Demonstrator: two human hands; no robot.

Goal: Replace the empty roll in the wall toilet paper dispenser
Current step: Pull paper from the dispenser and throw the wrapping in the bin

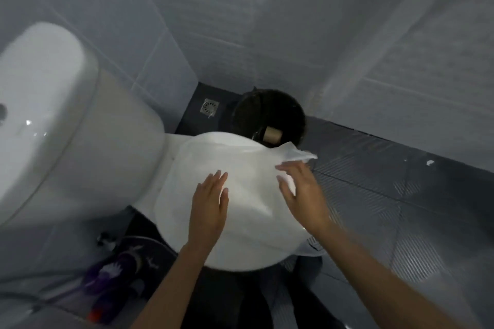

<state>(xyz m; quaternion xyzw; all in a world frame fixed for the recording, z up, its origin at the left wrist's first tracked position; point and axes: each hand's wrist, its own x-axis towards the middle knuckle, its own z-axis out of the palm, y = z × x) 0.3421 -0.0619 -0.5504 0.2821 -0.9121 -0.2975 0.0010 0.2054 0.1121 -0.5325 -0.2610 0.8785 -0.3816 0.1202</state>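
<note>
Left hand (208, 203) lies flat, fingers straight, on a thin white plastic bag (240, 157) spread over the white ceramic toilet bowl (171, 149). R hand (302, 189) is at the bag's crumpled far corner w/ fingers spread, gripping nothing. Brown cardboard empty roll (272, 133) sits in the round black bin (267, 112) behind the toilet (bag hides the bin's near edge). Purple plastic bottle (112, 275) on the floor, bottom left: label too blurred, I can't read it. Square metal floor drain (209, 107) is beside the bin; white cistern (53, 115) on the left.
</note>
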